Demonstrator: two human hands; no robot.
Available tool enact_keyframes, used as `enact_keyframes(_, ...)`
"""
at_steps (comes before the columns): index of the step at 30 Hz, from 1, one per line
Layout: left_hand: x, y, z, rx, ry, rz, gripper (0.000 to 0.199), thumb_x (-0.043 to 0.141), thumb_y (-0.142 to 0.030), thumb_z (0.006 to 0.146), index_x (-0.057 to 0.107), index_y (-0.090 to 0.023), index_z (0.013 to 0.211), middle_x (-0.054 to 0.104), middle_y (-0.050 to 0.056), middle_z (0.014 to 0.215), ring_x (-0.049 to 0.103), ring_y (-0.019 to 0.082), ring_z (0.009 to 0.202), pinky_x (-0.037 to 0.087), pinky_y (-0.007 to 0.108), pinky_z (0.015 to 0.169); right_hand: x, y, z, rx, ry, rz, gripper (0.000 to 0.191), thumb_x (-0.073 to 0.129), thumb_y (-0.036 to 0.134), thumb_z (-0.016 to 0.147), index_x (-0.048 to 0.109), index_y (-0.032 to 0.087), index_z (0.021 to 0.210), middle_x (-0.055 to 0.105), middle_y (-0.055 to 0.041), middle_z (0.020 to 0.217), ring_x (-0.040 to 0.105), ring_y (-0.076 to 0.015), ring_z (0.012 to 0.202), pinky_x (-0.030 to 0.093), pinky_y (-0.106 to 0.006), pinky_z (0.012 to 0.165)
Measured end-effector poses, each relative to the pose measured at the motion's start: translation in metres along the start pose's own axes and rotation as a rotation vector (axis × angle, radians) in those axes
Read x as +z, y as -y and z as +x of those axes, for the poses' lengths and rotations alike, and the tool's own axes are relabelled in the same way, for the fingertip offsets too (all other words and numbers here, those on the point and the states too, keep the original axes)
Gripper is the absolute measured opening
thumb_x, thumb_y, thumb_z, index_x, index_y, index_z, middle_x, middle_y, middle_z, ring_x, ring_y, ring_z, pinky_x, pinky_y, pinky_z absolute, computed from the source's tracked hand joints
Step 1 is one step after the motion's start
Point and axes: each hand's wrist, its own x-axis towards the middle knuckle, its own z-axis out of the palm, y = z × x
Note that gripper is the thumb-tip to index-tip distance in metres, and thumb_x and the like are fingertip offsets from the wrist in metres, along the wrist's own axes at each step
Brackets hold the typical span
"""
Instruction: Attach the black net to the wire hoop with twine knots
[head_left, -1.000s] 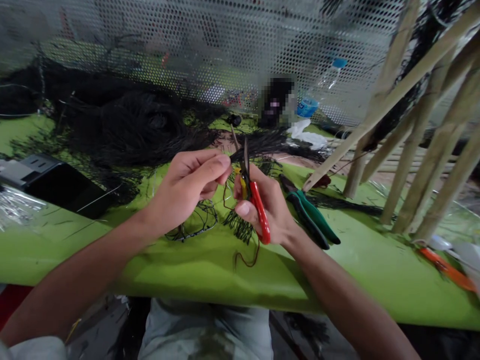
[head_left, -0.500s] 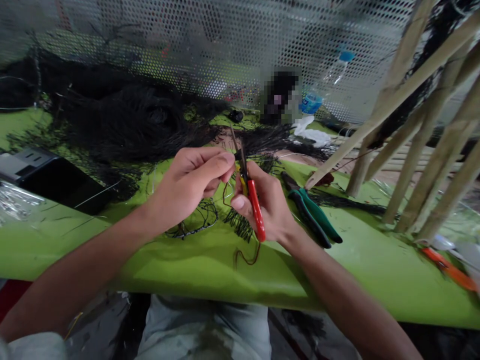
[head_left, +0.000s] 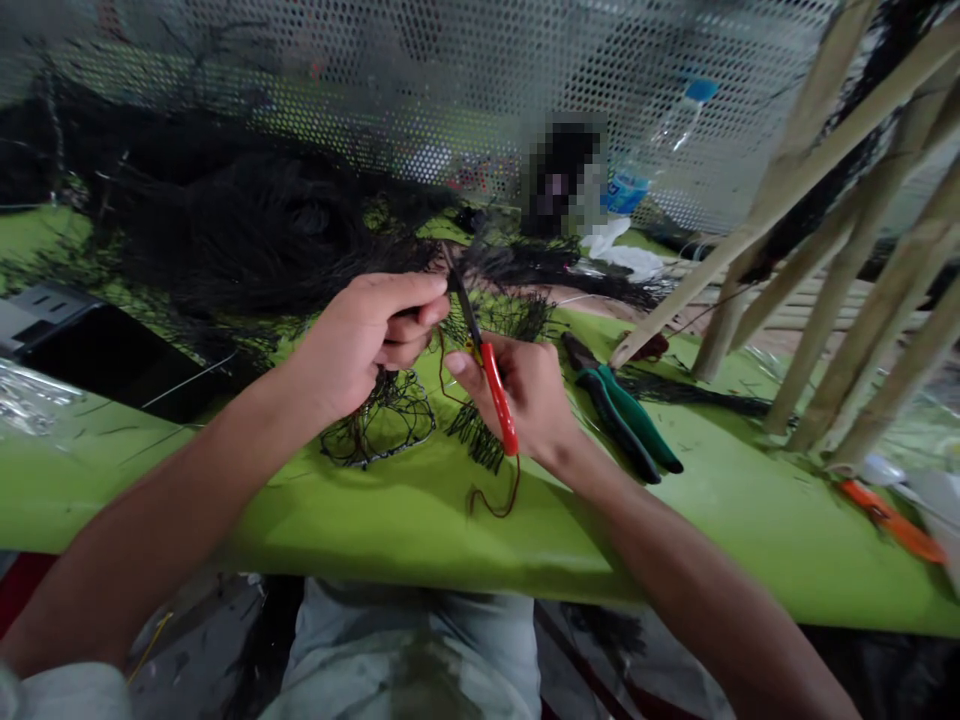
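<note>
My left hand (head_left: 379, 330) is closed in a pinch beside the blades; a tiny dark bit shows at its fingertips, too small to name. My right hand (head_left: 529, 395) grips red-handled scissors (head_left: 496, 390), thumb on the near side. Their dark blades point up and away, tips close by my left fingertips, and look nearly together. A thin brown cord (head_left: 495, 514) dangles below the handles, and a stretch of it shows between the hands. Under my left hand lies a black wire frame (head_left: 382, 462) with a net of looped strands. A black fringed strip (head_left: 480, 440) lies below the scissors.
Green-handled pliers (head_left: 626, 420) lie right of my right hand. Wooden poles (head_left: 832, 350) lean at the right, near an orange-handled tool (head_left: 892, 520). A black fibre heap (head_left: 240, 220) and a black box (head_left: 112, 350) are left. A plastic bottle (head_left: 626, 190) stands behind on the green table (head_left: 720, 540).
Both hands and the scissors have shifted slightly left and up. The blades, spread a little before, now look closer together. My right fingers have shifted on the handles.
</note>
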Motion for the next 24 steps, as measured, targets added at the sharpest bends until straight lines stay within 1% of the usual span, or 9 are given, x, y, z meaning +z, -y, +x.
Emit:
enact_keyframes(4,0.000,0.001,0.001,-0.038,0.016,-0.029,0.035,0.058,-0.031,0.091,0.048,-0.020,0.060,0.012,-0.009,0.049,0.012,0.005,0.040,0.014,0.022,0.041,-0.001,0.001,0.001,0.073,0.028,0.073,0.069,0.065,0.077,0.091,0.034,0.023,0.062,0.028,0.0074,0.056,0.021,-0.0071,0.055,0.020,-0.027,0.050)
enact_keyframes(9,0.002,0.000,-0.001,-0.022,0.028,-0.060,0.034,0.056,-0.029,0.092,0.050,-0.019,0.061,0.012,-0.009,0.051,0.012,0.005,0.042,0.013,0.022,0.042,-0.009,0.003,0.004,0.203,0.155,0.257,0.064,0.061,0.082,0.090,0.045,0.023,0.072,0.044,0.0042,0.059,0.045,-0.0105,0.053,0.033,-0.027,0.051)
enact_keyframes(12,0.003,-0.002,-0.003,0.002,0.062,-0.068,0.035,0.054,-0.027,0.094,0.050,-0.018,0.060,0.013,-0.008,0.051,0.013,0.005,0.043,0.013,0.021,0.043,-0.018,-0.010,0.014,0.288,0.091,0.268,0.061,0.060,0.082,0.090,0.049,0.023,0.076,0.051,0.0023,0.062,0.053,-0.0140,0.056,0.042,-0.029,0.055)
enact_keyframes(14,0.004,-0.003,-0.005,0.018,0.103,-0.082,0.035,0.053,-0.025,0.096,0.051,-0.017,0.061,0.015,-0.008,0.052,0.014,0.005,0.044,0.013,0.021,0.044,-0.026,-0.026,0.023,0.335,0.008,0.095,0.057,0.063,0.077,0.090,0.052,0.023,0.076,0.055,0.0002,0.064,0.054,-0.0165,0.060,0.046,-0.032,0.059)
enact_keyframes(16,0.004,-0.003,-0.008,0.031,0.137,-0.096,0.035,0.052,-0.024,0.097,0.052,-0.017,0.063,0.018,-0.008,0.053,0.015,0.005,0.045,0.013,0.021,0.045,-0.033,-0.042,0.030,0.311,-0.045,-0.205,0.045,0.071,0.063,0.089,0.055,0.023,0.076,0.060,-0.0034,0.069,0.057,-0.0204,0.067,0.050,-0.036,0.069)
enact_keyframes(19,0.005,-0.003,-0.012,0.040,0.166,-0.101,0.034,0.053,-0.026,0.099,0.055,-0.016,0.067,0.024,-0.007,0.054,0.018,0.005,0.046,0.016,0.020,0.046,-0.032,-0.048,0.029,0.198,-0.119,-0.461,0.024,0.068,0.043,0.091,0.066,0.019,0.089,0.072,-0.0144,0.095,0.065,-0.0315,0.095,0.053,-0.050,0.092)
enact_keyframes(21,0.006,-0.003,-0.013,0.047,0.174,-0.096,0.033,0.054,-0.028,0.100,0.057,-0.016,0.069,0.028,-0.006,0.056,0.022,0.005,0.047,0.017,0.019,0.046,-0.021,-0.035,0.021,0.077,-0.163,-0.343,0.028,0.056,0.041,0.099,0.069,0.018,0.105,0.072,-0.0177,0.116,0.064,-0.0335,0.116,0.049,-0.053,0.106)
enact_keyframes(22,0.006,-0.003,-0.013,0.055,0.177,-0.089,0.033,0.055,-0.028,0.101,0.059,-0.016,0.071,0.030,-0.006,0.056,0.023,0.006,0.048,0.018,0.019,0.046,-0.015,-0.025,0.015,-0.005,-0.155,-0.177,0.032,0.050,0.043,0.103,0.069,0.019,0.112,0.071,-0.0164,0.123,0.063,-0.0313,0.121,0.048,-0.050,0.109)
enact_keyframes(24,0.006,-0.002,-0.013,0.068,0.175,-0.074,0.032,0.056,-0.030,0.102,0.060,-0.016,0.073,0.032,-0.005,0.057,0.025,0.006,0.048,0.020,0.019,0.046,-0.002,-0.003,0.004,-0.065,0.001,0.314,0.035,0.045,0.049,0.108,0.065,0.022,0.120,0.071,-0.0105,0.121,0.066,-0.0240,0.112,0.054,-0.041,0.100)
